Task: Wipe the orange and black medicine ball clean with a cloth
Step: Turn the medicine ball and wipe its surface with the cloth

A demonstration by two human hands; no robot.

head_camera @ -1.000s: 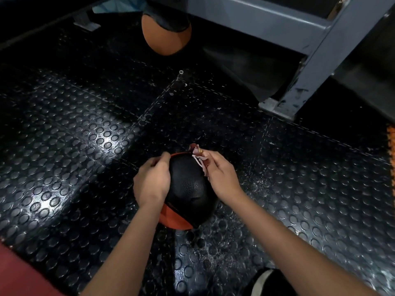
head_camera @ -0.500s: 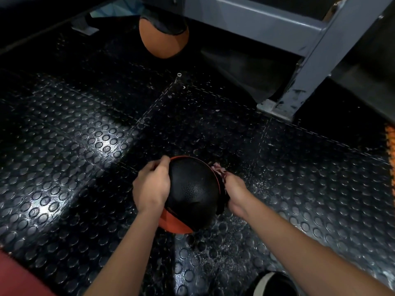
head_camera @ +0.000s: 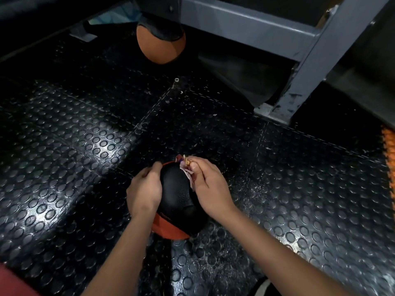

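1. The cloth [head_camera: 188, 170] is pinched in the right hand [head_camera: 208, 186] against the ball's upper right.
2. The ball [head_camera: 178, 197], on the floor [head_camera: 299, 199], is cupped by the left hand [head_camera: 144, 192].
3. It is judged heavy, grippy and round; it is best steadied from the side.

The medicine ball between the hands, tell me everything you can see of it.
The medicine ball is round, mostly black with a finely pebbled, rubbery-looking skin, and has an orange panel low on the near side plus a thin orange edge at its far top. It sits on the studded black floor mat. The left hand grips its left side with curled fingers. The right hand presses a bunched, pale patterned cloth against its upper right. Its underside and far side are hidden.
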